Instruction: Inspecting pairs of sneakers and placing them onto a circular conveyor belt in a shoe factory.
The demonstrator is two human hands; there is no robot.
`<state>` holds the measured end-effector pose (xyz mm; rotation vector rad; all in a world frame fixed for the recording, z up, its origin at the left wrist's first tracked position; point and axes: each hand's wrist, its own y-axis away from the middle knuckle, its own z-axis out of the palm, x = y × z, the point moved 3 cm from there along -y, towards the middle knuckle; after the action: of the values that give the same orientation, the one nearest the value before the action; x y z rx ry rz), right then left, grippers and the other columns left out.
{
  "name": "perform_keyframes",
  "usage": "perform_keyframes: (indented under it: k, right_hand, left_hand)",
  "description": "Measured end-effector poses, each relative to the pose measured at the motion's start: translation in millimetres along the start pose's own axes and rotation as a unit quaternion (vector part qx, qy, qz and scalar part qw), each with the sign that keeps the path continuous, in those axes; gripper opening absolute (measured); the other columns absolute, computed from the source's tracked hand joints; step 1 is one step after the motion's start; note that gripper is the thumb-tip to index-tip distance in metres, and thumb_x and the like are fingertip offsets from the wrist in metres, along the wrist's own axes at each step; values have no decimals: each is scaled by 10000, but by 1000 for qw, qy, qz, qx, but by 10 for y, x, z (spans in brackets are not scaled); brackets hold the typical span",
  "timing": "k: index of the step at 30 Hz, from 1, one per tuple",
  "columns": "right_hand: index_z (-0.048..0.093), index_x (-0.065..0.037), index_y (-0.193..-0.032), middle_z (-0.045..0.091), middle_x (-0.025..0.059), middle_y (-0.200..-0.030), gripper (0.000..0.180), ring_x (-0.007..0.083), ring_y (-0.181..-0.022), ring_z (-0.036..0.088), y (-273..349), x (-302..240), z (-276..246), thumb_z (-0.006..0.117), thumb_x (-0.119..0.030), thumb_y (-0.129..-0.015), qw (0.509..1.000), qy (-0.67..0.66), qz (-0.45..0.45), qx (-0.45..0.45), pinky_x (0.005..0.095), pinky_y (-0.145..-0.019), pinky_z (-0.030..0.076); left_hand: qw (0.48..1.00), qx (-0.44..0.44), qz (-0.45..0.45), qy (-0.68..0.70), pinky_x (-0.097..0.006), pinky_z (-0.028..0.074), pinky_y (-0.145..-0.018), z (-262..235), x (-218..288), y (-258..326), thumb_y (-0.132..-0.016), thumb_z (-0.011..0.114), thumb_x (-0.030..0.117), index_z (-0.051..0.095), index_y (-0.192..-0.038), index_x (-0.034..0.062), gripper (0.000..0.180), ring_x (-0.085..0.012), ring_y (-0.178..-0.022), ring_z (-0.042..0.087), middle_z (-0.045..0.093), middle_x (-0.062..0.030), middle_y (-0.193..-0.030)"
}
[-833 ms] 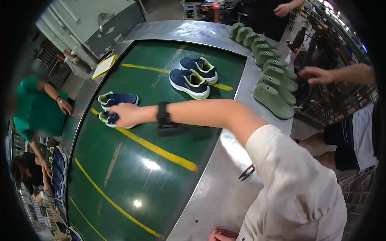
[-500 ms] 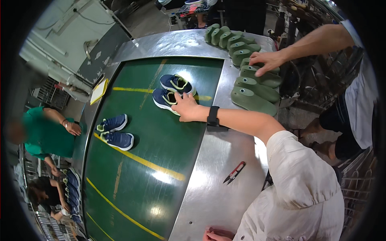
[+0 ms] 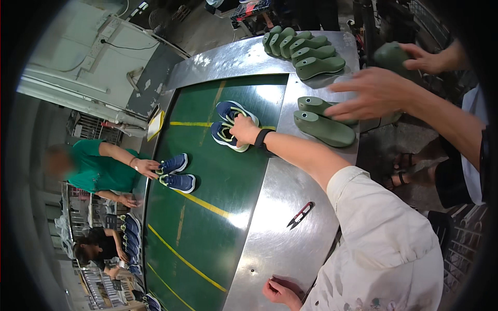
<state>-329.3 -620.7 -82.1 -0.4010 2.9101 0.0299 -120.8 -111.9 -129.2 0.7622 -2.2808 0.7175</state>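
Note:
My right hand (image 3: 246, 129), with a black band at the wrist, has its fingers at the collar of a navy sneaker (image 3: 226, 139) with a white sole and lime lining. Its mate (image 3: 228, 110) lies just beyond it, both on the green belt (image 3: 207, 166). Low in the view, my left hand (image 3: 282, 293) rests by the metal edge with curled fingers, nothing visible in them. Red-handled thread snips (image 3: 301, 214) lie on the metal table (image 3: 270, 207) between my two arms.
Green shoe lasts (image 3: 321, 67) stand in a row on the metal ledge, and two lie nearer (image 3: 324, 129). A co-worker's blurred hand (image 3: 363, 93) hovers there; the other holds a last (image 3: 391, 56). Across the belt, a green-shirted co-worker's hand (image 3: 147, 168) touches another sneaker pair (image 3: 179, 182).
The view has shifted. My right hand stays at the sneaker, its fingers now in at the collar. The green-shirted co-worker has reached the other pair. A co-worker at right has lifted a last.

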Motion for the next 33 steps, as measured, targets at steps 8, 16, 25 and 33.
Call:
perform_keyframes:
  k: [8,16,25,33]
  right_hand:
    - [728,-117,-770,663,119,-688,409,300,-670,654,846,-635,-358,686,-464,-559,961,-213,-163,69,398,-566,501]
    - [689,-111,-798,560,126,-751,339,301,-816,574,2858,-1544,-336,737,-401,-631,882,-219,-418,0,410,-628,474]
    - [653,-85,-760,593,39,-740,134,256,-743,559,3468,-1509,-281,727,-192,-725,830,-418,-368,41,350,-640,466]
    - [484,-78,-1275,626,128,-1012,546,241,-917,614,3307,-1193,104,712,-224,-801,893,-420,-140,-80,326,-759,496]
  left_hand:
    - [996,-40,-70,41,-324,497,-765,-12,256,-143,-960,511,181,564,-1060,-61,267,-217,-903,576,601,-123,-999]
    - [906,-85,-209,359,-377,446,-915,186,814,-419,-941,527,254,286,-1422,33,582,-225,-1175,479,418,-112,-1363]
    - [872,-105,-250,407,-304,401,-953,-30,571,-215,-884,616,128,233,-1425,-3,676,-198,-1158,474,412,-153,-1349]
    - [858,-77,-304,406,-307,395,-964,-18,500,-233,-844,654,114,277,-1394,-8,679,-208,-1155,475,433,-161,-1313]
